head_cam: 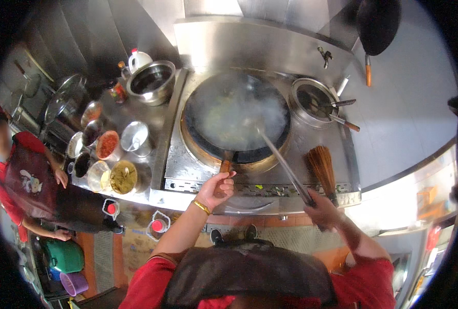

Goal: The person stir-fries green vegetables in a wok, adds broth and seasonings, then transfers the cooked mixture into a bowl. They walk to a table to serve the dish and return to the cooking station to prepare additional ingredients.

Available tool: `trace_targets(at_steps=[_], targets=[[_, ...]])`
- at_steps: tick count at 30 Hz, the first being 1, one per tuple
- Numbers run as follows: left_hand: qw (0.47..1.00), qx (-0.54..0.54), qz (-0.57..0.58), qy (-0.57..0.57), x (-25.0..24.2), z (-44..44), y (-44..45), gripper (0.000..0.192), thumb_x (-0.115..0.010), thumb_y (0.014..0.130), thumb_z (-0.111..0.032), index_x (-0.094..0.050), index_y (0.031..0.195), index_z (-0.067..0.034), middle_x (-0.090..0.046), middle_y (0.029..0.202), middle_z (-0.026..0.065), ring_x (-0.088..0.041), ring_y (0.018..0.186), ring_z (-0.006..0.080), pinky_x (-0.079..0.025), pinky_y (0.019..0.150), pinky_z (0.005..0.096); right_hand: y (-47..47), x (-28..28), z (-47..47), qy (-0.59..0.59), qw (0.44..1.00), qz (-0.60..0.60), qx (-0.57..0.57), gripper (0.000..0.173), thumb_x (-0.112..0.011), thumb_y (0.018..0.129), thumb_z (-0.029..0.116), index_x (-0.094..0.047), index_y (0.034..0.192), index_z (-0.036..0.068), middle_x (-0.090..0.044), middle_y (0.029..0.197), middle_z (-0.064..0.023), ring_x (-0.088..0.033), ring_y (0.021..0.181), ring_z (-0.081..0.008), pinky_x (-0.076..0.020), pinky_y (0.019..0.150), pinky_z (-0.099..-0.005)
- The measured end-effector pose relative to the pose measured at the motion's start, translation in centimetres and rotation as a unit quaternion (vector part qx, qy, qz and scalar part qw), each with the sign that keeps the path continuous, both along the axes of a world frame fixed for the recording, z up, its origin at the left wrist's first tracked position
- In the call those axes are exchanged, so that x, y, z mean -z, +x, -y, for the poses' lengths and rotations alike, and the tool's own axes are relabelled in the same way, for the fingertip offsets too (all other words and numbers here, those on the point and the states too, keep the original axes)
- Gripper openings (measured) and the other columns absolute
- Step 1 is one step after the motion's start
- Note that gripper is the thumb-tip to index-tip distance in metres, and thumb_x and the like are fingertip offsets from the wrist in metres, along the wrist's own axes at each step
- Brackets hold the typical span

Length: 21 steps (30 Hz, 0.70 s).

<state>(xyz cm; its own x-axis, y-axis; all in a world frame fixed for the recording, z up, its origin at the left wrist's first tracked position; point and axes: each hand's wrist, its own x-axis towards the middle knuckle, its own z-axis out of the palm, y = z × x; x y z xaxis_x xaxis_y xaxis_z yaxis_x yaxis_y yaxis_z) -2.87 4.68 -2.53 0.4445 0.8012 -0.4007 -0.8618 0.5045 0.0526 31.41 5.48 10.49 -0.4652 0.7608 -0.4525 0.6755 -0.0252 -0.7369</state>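
My left hand [218, 188] is curled around the wooden handle [225, 166] of a large dark wok [198, 112] that sits on a round stove burner. Steam or smoke rises from the wok and blurs what lies inside. In my right hand [323, 210] is the grip of a long metal-handled cooking utensil [281, 158]. Its far end reaches into the steam over the wok, so I cannot tell whether it is a ladle or a spatula. A bristle wok brush [321, 166] rests on the steel stove top beside my right hand.
Right of the wok stands a metal pot [314, 102] with two handled tools. On the left counter are a steel bowl [151, 83], a cup of red seasoning [108, 146], a yellowish-paste container [124, 177] and several other containers. Another person [28, 174] stands at far left.
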Motion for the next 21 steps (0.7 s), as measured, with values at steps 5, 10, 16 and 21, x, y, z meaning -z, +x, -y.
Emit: trace_targets(at_steps=[5,10,16,21], targets=[[0.997,-0.006,-0.041,-0.068,-0.3,-1.1,0.3,0.023,-0.052,0.088,-0.013,-0.049,0.107,0.0,-0.042,0.064,-0.0039,-0.036,0.047,0.0038,-0.03,0.046,0.0194,-3.0,-2.8,-1.1,-0.103,0.994,-0.018,0.029,0.034,-0.054,0.082,0.016,-0.048,0.113,0.003,-0.047,0.063,0.001,-0.046,0.05,-0.0083,-0.0405,0.044,-0.0252],[0.987,-0.023,-0.147,0.055,-6.1,4.8,1.6,0.014,-0.053,0.088,-0.011,-0.049,0.097,-0.002,-0.041,0.062,-0.0044,-0.035,0.048,0.0046,-0.03,0.046,0.0196,-6.2,-2.8,-3.3,0.046,0.996,-0.069,0.01,0.022,-0.053,0.083,0.014,-0.054,0.103,0.005,-0.049,0.064,0.0012,-0.045,0.05,-0.0091,-0.0374,0.043,-0.0246],[0.999,-0.014,0.002,-0.042,-11.7,8.1,2.2,0.01,-0.054,0.087,-0.012,-0.049,0.083,-0.004,-0.039,0.06,-0.0034,-0.04,0.052,0.0064,-0.034,0.046,0.0206,-1.7,-5.7,-0.8,-0.01,0.974,-0.196,0.115,0.033,-0.052,0.08,0.011,-0.052,0.113,0.003,-0.051,0.062,-0.0017,-0.047,0.043,-0.0104,-0.0341,0.035,-0.0246],[0.999,-0.038,-0.025,-0.017,-9.1,4.1,2.0,0.024,-0.056,0.086,-0.014,-0.042,0.066,-0.01,-0.04,0.056,-0.0033,-0.039,0.049,0.0069,-0.033,0.045,0.0212,-4.1,-3.7,-0.2,-0.08,0.935,-0.259,0.227,0.042,-0.049,0.075,0.006,-0.047,0.118,0.003,-0.042,0.055,0.0008,-0.037,0.038,-0.009,-0.0278,0.032,-0.0236]])
